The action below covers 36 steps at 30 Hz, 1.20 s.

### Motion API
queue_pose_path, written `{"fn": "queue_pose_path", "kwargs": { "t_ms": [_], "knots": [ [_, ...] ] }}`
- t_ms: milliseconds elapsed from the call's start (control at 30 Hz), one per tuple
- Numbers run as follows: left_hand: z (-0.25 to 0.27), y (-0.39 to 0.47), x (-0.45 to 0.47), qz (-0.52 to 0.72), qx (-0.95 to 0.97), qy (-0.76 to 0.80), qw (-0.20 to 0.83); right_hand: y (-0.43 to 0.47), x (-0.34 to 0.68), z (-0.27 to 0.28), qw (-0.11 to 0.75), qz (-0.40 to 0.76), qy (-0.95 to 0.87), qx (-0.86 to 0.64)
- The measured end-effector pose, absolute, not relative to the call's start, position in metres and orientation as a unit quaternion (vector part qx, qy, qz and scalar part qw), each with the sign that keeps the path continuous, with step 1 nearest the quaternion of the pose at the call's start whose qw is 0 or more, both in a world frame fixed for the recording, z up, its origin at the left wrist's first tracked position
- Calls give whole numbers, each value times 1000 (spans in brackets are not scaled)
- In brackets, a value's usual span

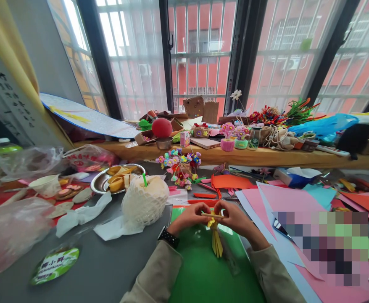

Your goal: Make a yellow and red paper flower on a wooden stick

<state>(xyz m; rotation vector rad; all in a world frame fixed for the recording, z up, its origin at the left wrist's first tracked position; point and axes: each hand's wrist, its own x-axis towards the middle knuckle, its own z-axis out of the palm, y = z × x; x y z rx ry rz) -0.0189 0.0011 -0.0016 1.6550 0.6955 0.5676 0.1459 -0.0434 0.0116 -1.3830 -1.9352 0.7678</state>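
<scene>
Left hand [191, 216] and right hand [233, 216]: each grip pinching one end of thin stick [214, 216] over green sheet [191, 273]; yellow pleated paper [216, 243] between hands, extending down from stick. On grey surface [115, 263]: steel bowl [98, 187] holding yellow-brown pieces; blue box [283, 177], white tissue poking out; white cup [44, 187], contents unclear. Green-and-white oval label [55, 266], Chinese characters, blurred. Pinkish bag [91, 158], red print, unreadable.

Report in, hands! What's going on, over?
Left hand, right hand: both on thin stick. Folded yellow piece below, over green mat. Netted coconut left, apart.
</scene>
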Motion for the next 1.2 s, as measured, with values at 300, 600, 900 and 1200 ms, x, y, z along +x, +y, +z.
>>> {"fn": "queue_pose_path", "kwargs": {
  "t_ms": [300, 600, 900, 1200],
  "knots": [
    [4, 0, -20, 270, 714, 297, 574, -51, 138, 21, 320, 196, -751, -543],
    [16, -7, -16, 282, 772, 334, 462, -50, 138, 19, 320, 150, -764, -540],
    [23, -10, -19, 269, 800, 320, 431, -54, 143, 25, 331, 155, -767, -528],
    [33, -15, -11, 328, 811, 355, 329, -50, 144, 27, 360, 140, -744, -544]
  ]
}}
